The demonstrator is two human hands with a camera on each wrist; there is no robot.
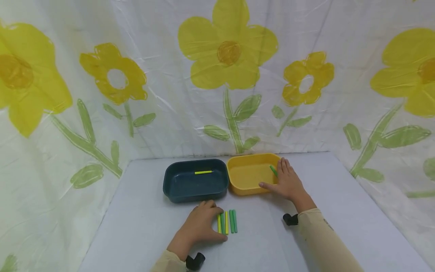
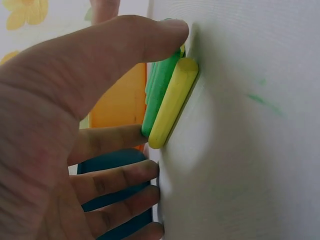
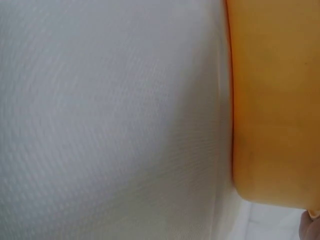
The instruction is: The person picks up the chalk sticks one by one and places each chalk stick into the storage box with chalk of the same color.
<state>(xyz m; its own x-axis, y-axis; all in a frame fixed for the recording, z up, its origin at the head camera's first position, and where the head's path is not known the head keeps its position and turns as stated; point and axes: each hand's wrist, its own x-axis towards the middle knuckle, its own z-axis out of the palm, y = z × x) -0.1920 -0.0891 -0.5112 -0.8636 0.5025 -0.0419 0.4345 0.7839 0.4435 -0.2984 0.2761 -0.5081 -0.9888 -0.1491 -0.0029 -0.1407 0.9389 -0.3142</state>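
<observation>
A row of short yellow and green sticks lies on the white table in front of two trays. My left hand pinches the leftmost yellow stick by its ends, thumb at one end and forefinger at the other, with a green stick right beside it. The dark blue tray holds one yellow-green stick. My right hand lies flat against the right side of the yellow tray, fingers straight. A green stick leans inside that tray by my forefinger.
A flower-printed plastic sheet walls in the table at the back and both sides. The right wrist view shows only the yellow tray's wall and table surface. Black camera mounts sit on both wrists.
</observation>
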